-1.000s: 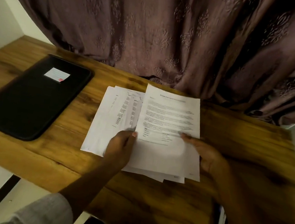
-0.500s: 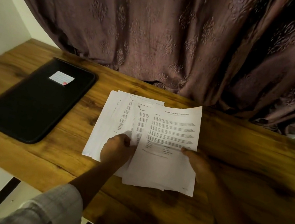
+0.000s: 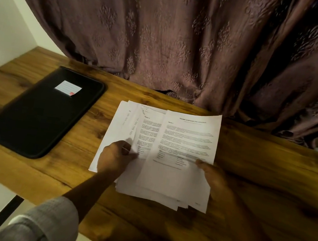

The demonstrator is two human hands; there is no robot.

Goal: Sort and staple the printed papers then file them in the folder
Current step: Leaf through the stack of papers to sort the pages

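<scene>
Papers [image 3: 164, 186] fanned mid-tabletop [image 3: 270, 181], long axis running away from the person, sheets stepped out to the left. Right hand [image 3: 214, 179] pinches the top sheet [image 3: 189, 134] at its right edge; left hand [image 3: 115, 158] curls onto the lower sheets, pinching them. Folder [image 3: 35, 114] lies closed further left, apart from the stack, left hand nearer.

A brown patterned curtain [image 3: 167, 37] hangs behind the wooden table [image 3: 271, 170], with a white wall [image 3: 2, 20] at left.
</scene>
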